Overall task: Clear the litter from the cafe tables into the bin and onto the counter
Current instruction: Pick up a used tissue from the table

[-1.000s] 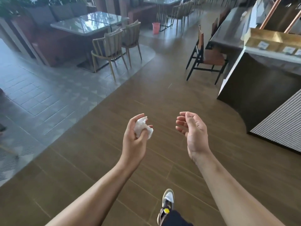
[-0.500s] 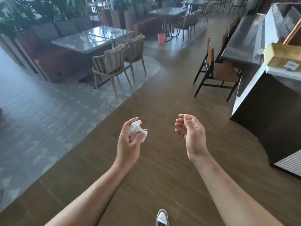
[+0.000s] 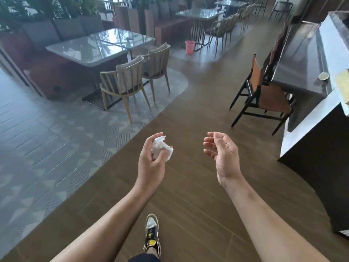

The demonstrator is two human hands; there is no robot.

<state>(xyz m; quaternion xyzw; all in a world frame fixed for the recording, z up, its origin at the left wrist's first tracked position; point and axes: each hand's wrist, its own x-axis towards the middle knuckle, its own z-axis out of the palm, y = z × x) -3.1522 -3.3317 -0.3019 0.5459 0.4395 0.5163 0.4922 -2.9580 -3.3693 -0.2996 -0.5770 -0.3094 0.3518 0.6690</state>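
Shoe: one grey, black and yellow sneaker [image 3: 151, 233], nearest of all, low centre, planted on the brown wood-plank floor [image 3: 188, 195].
Hands: two bare hands, both raised over the floor, well apart from each other.
Left hand [image 3: 151, 163]: clenched around one crumpled white paper napkin [image 3: 162, 150], fingers curled over it.
Napkin look: a scrunched ball, creased and uneven, its white folds poking out between thumb and fingertips on the right side.
Right hand [image 3: 223, 157]: holding nothing, palm turned inward, fingers loosely curled.
Counter: one dark counter with a pale top edge [image 3: 309, 125], right, just past the right hand.
Black chairs: at least two black-framed chairs with tan leather seats [image 3: 264, 95], right, along a dark glossy bar top [image 3: 298, 61].
Wooden chairs: two beige spindle-back chairs [image 3: 124, 82], left, pushed against one grey glossy table [image 3: 98, 46].
Bin: one small pink plastic bin [image 3: 189, 47], far, on the floor beside a further table [image 3: 200, 15].
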